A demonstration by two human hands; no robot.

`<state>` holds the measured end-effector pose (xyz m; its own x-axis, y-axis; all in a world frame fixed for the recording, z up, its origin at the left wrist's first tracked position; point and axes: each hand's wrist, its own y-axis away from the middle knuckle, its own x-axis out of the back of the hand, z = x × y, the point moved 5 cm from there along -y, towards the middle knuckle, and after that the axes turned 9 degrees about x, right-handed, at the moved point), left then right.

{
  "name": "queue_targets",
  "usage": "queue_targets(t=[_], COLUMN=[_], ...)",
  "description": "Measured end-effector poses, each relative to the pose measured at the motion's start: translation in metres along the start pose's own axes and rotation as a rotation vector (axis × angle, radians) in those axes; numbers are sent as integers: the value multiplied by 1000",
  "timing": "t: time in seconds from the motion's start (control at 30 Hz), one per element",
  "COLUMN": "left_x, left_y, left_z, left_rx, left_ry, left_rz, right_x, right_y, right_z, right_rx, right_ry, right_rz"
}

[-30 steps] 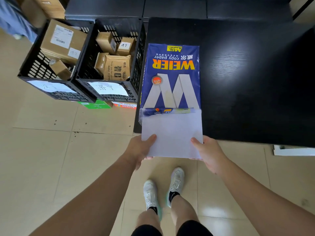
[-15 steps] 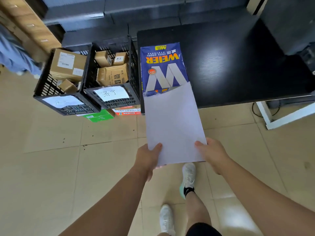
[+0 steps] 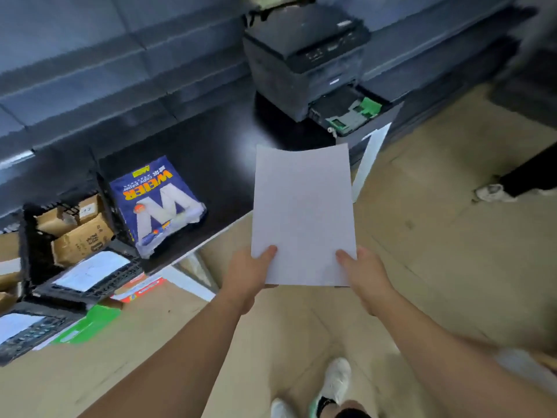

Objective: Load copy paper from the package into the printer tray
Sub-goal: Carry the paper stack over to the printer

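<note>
I hold a stack of white copy paper [image 3: 303,215] flat in front of me, over the table's front edge. My left hand [image 3: 251,274] grips its near left corner and my right hand [image 3: 363,277] its near right corner. The blue paper package [image 3: 156,203], torn open at its near end, lies on the black table [image 3: 217,164] to the left. A dark printer [image 3: 304,55] stands at the table's far right end, with its paper tray [image 3: 349,111] pulled out; green guides show inside it.
Black crates [image 3: 60,260] with cardboard boxes stand on the floor at the left, with green and red packs beneath them. Another person's leg and shoe [image 3: 497,191] are at the right. My own feet show on the tiled floor below.
The paper stack has come fully out of the package and moved right, away from it. My view has swung right, bringing the printer and its open tray into sight.
</note>
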<state>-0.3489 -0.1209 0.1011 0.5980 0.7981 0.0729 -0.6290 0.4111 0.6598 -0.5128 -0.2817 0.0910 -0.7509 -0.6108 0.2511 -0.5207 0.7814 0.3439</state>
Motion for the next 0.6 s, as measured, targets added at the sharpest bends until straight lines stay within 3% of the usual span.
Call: queue_targets(t=[0.27, 0.6], left_x=[-208, -405], left_y=[12, 16], left_z=[73, 123], left_rx=[-159, -327], left_ry=[-280, -506], left_rz=[-309, -583], right_x=[183, 347], right_y=[-5, -11], right_z=[8, 9], right_rx=[-61, -145], right_ry=[-5, -118], right_rz=[448, 714])
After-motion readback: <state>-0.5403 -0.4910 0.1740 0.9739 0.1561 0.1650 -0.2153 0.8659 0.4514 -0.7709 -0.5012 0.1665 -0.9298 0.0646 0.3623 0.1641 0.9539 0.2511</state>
